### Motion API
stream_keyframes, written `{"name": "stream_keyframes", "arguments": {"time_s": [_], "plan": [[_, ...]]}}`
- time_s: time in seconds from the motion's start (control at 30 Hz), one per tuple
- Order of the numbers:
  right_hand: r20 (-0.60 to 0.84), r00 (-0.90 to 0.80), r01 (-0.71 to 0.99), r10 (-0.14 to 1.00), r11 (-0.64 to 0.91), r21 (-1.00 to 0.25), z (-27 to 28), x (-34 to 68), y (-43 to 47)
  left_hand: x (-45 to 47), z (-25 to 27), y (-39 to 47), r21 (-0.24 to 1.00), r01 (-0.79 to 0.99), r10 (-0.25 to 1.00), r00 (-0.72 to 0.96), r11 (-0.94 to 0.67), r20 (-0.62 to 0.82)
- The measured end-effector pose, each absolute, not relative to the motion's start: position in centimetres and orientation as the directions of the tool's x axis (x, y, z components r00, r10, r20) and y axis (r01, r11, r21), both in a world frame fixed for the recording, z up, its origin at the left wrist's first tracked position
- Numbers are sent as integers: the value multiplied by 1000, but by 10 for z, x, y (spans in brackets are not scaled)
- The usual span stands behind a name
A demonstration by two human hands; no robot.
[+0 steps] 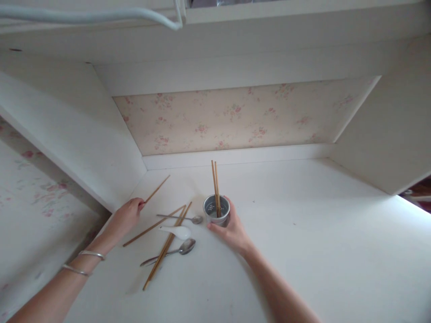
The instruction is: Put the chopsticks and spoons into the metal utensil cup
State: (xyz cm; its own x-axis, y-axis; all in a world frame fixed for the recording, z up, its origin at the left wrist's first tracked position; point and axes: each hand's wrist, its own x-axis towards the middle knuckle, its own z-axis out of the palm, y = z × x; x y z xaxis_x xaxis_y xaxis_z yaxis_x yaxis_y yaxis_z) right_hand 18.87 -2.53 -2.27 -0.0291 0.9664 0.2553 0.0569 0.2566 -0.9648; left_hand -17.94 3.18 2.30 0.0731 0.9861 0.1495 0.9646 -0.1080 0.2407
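Observation:
My left hand point(129, 214) is closed around one end of a wooden chopstick point(157, 188), whose other end points up and to the right. My right hand point(232, 228) wraps round the side of a round metal holder point(215, 220) with small holes inside. Two wooden chopsticks point(216, 181) stand upright in the holder. Between my hands lie more chopsticks point(166, 251), crossed by a small metal spoon point(195, 220), a white soup spoon point(180, 232) and a larger metal spoon point(187, 246). Another chopstick point(144, 233) lies slanted just below my left hand.
Everything rests on a white tabletop point(303, 260) set in a niche. White side panels point(74, 116) flank it, and flowered wallpaper point(215, 121) covers the back. A white shelf point(235, 40) hangs above, with a pale cable point(101, 15) across its upper left.

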Motion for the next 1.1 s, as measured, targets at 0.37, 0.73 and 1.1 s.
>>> {"name": "stream_keyframes", "arguments": {"time_s": [0.37, 0.73, 1.1], "plan": [[312, -53, 90, 949, 315, -945, -10, 189, -29, -38, 118, 11, 977, 184, 994, 58, -106, 97], [340, -60, 125, 939, 345, -930, -8, 192, -29, 33, 113, 38, 975, 163, 984, 120, -151, 132], [361, -64, 145, 930, 367, -919, -3, 194, -29, 39, 88, 44, 933, 316, 981, 142, -171, 132]]}}
